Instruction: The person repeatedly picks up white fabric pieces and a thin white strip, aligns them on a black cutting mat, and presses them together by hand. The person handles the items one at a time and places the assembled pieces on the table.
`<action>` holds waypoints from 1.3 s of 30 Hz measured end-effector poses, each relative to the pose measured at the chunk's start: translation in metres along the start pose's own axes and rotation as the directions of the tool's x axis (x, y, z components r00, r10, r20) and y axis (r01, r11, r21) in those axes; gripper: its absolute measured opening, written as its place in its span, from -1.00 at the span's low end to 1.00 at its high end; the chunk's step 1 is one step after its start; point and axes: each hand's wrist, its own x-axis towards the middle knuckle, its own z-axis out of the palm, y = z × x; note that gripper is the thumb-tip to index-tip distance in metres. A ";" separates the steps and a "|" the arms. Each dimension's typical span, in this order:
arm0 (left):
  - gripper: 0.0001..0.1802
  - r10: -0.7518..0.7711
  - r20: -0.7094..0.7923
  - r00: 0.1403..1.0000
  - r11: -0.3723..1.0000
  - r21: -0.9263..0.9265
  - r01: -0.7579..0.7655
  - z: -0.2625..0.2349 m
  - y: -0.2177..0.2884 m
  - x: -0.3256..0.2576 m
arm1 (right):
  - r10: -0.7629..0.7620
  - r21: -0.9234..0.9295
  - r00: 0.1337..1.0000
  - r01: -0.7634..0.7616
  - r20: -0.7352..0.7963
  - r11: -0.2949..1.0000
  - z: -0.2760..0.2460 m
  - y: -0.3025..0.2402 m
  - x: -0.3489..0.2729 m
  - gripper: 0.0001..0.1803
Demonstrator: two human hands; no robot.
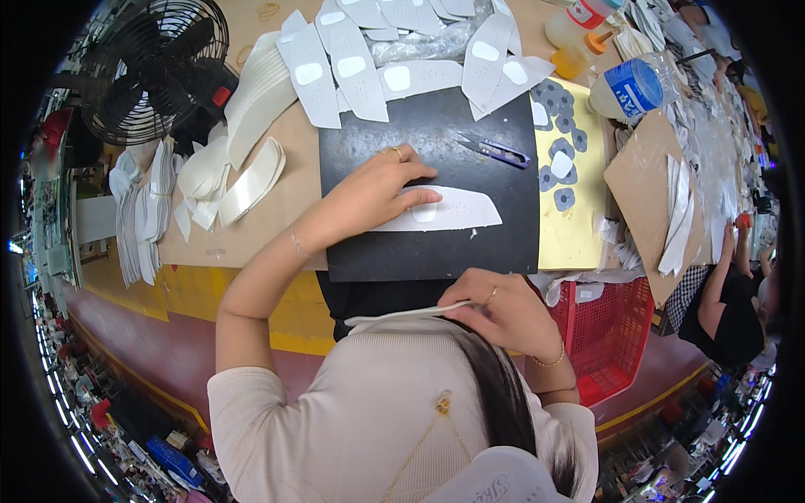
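A white cut piece [470, 210] with tiny holes and a small white patch lies flat on the black mat [360, 260]. My left hand [377, 191] rests over its left end, thumb on the piece beside the patch, fingers loosely bent and apart from the thumb. Close to my body, below the mat's front edge, my right hand [507, 308] pinches the right end of another white cut piece [394, 316], seen almost edge-on. Thread snips [496, 151] with a dark handle lie on the mat, beyond the flat piece.
Several patched white pieces [356, 71] overlap at the mat's far edge. Grey patches cover a yellow board [579, 243] at right; bottles [625, 88] stand behind it. A black fan [155, 67] and stacked pieces [260, 96] are left. A red basket [604, 335] sits low right.
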 end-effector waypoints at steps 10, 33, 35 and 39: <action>-0.60 -0.221 -0.472 0.853 0.932 -0.361 0.042 0.023 0.013 -0.064 | 0.393 0.626 0.898 -0.194 -0.197 0.755 0.009 0.056 -0.016 -0.86; -0.72 0.010 -0.677 0.736 0.951 -0.221 -0.216 -0.006 0.025 -0.106 | -0.223 -0.036 0.722 0.265 -0.654 0.964 -0.023 0.031 0.011 -0.72; -0.68 0.043 -0.716 0.696 0.953 -0.179 -0.243 -0.005 0.025 -0.102 | -0.258 -0.065 0.700 0.290 -0.666 0.955 -0.024 0.028 0.010 -0.71; -0.67 0.046 -0.755 0.654 0.951 -0.168 -0.260 -0.001 0.023 -0.103 | -0.275 -0.114 0.706 0.268 -0.652 0.957 -0.022 0.030 0.005 -0.82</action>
